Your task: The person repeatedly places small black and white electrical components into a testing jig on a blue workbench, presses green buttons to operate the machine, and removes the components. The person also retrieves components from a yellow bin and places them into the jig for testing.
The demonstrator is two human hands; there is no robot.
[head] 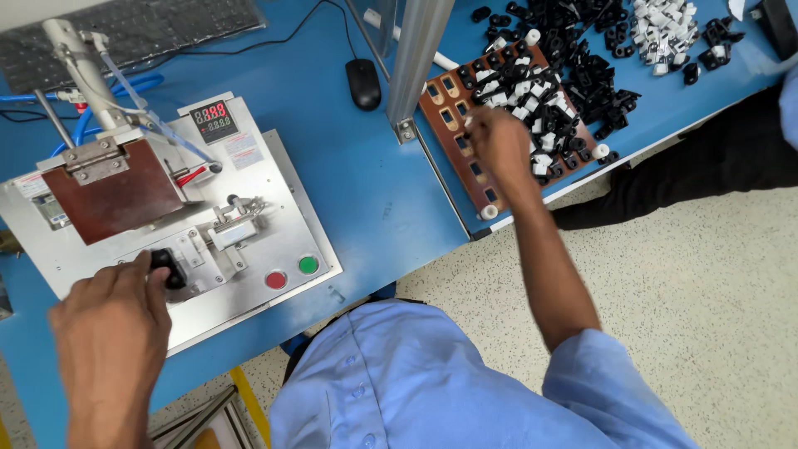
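Your left hand (108, 312) sits at the front left of the flat metal press fixture (249, 274), fingers curled, with the fingertips pinching a small black plastic part (169, 268) where it rests in the fixture's nest. The part is touching the nest plate, so the seating step looks to be in hand. To the right of it on the same fixture plate are a small steel clamp block (235, 229), then a round red button (276, 279) and a round green button (308, 265), both untouched. Behind the fixture plate stands a brown rectangular press head (112, 199) with a small digital readout (214, 119) beside it.

Well to the right of the fixture, past an upright aluminium post (416, 66), your right hand (499, 145) reaches over a brown slotted tray (453, 116), fingers bunched downward. You appear to be picking up a piece there, though I cannot tell whether anything is gripped. A heap of loose black and white plastic pieces (573, 75) lies on and beyond the tray.

The next move likely calls for letting go of the seated part and clearing your fingers from under the press head.
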